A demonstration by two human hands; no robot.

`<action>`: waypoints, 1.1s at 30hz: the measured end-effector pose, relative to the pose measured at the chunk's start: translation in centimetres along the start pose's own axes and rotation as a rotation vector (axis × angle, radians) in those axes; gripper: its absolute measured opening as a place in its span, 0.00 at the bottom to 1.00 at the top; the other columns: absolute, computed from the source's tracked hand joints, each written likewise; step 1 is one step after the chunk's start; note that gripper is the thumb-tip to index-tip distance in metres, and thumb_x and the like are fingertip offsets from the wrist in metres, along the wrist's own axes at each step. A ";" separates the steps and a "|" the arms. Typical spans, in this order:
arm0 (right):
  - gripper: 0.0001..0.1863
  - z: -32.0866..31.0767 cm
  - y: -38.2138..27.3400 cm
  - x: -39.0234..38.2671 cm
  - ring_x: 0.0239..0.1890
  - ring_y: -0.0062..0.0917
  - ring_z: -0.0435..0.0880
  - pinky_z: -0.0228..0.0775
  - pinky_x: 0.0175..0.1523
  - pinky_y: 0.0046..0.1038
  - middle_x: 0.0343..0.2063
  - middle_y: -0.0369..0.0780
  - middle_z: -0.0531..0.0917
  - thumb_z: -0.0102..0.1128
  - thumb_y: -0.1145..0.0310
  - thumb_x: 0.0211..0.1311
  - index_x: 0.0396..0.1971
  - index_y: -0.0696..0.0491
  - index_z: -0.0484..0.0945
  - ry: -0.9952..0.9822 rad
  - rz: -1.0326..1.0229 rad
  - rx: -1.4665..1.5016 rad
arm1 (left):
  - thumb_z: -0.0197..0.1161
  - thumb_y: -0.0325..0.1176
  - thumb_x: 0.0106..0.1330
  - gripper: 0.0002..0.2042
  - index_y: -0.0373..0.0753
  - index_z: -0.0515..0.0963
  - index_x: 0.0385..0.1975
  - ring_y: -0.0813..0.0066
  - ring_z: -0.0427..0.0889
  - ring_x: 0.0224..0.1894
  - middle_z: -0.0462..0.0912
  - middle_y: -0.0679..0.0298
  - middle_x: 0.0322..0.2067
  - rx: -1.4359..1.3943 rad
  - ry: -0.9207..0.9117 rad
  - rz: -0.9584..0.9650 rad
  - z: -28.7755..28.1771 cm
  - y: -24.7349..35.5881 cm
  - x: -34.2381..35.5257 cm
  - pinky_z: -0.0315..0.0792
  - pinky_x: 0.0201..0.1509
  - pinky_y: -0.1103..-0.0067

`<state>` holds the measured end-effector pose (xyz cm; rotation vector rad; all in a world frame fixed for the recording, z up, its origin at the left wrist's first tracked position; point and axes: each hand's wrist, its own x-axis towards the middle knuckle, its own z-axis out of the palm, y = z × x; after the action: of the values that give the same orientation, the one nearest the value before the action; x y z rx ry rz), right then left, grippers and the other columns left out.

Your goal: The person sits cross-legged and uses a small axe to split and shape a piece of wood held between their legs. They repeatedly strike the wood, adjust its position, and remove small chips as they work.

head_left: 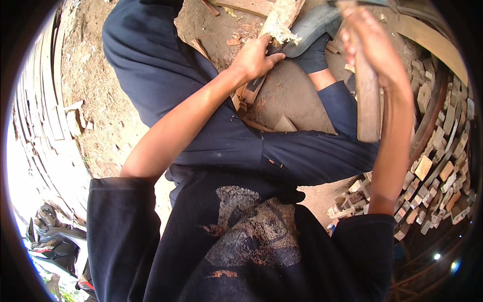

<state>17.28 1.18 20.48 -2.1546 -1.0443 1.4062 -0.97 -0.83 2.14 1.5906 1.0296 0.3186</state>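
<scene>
My left hand (254, 58) is closed at the near end of a length of light wood (283, 15). That end is frayed into pale fibres beside my fingertips, and the undersides of my fingers are hidden. To the right, my raised right hand (370, 43) is wrapped round the wooden handle (368, 100) of a hand tool. The handle hangs down along my forearm, while the tool's dark head lies at the top edge, partly cut off, so its kind is unclear. Dark grey footwear (314, 30) on my foot lies between the two hands, next to the wood.
My bent legs in dark trousers (312, 153) surround the work spot. Wood chips (234, 40) and offcuts (285, 124) litter the bare dirt. A stack of small wood blocks (437, 171) rises at the right. Long boards (48, 90) line the left, with a motorcycle (58, 249) at lower left.
</scene>
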 end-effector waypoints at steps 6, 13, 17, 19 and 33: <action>0.23 0.1 0.7 -0.6 0.18 0.14 0.71 0.67 0.19 0.19 0.22 0.34 0.71 0.50 0.57 0.70 0.52 0.61 0.65 -0.348 0.201 -0.108 | 0.68 0.43 0.57 0.22 0.27 0.75 0.37 0.44 0.81 0.41 0.80 0.39 0.33 0.047 -0.022 -0.008 -0.4 -0.5 0.3 0.74 0.48 0.63; 0.22 0.7 -0.3 0.0 0.20 0.11 0.71 0.65 0.19 0.14 0.23 0.33 0.73 0.54 0.62 0.68 0.57 0.56 0.64 -0.067 -0.045 0.159 | 0.68 0.43 0.56 0.21 0.26 0.78 0.35 0.47 0.82 0.40 0.81 0.39 0.33 0.031 -0.055 -0.113 -1.2 0.6 -0.2 0.74 0.47 0.65; 0.33 2.3 0.5 -1.6 0.21 0.14 0.71 0.67 0.20 0.19 0.23 0.35 0.73 0.52 0.62 0.69 0.67 0.61 0.52 -0.259 0.120 -0.049 | 0.68 0.42 0.57 0.20 0.26 0.79 0.35 0.51 0.83 0.38 0.81 0.40 0.32 0.048 -0.172 -0.100 -1.5 0.9 -0.4 0.75 0.46 0.65; 0.35 2.6 0.9 -1.9 0.20 0.14 0.71 0.67 0.19 0.19 0.22 0.35 0.72 0.52 0.62 0.69 0.67 0.63 0.50 -0.409 0.220 -0.215 | 0.68 0.43 0.58 0.20 0.26 0.79 0.34 0.57 0.85 0.33 0.83 0.44 0.29 0.128 -0.293 -0.103 -1.3 0.0 -0.9 0.76 0.40 0.66; 0.17 0.0 0.7 -5.7 0.20 0.14 0.70 0.65 0.20 0.19 0.24 0.35 0.72 0.53 0.63 0.67 0.49 0.59 0.69 -0.019 0.120 0.253 | 0.70 0.43 0.57 0.22 0.24 0.79 0.32 0.62 0.84 0.24 0.83 0.47 0.23 -0.023 -0.044 0.084 -1.1 2.0 -1.8 0.77 0.33 0.71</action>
<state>16.25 -3.54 23.66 -2.0501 -0.7095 1.5240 -1.90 -1.40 4.88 1.6159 0.9241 0.3503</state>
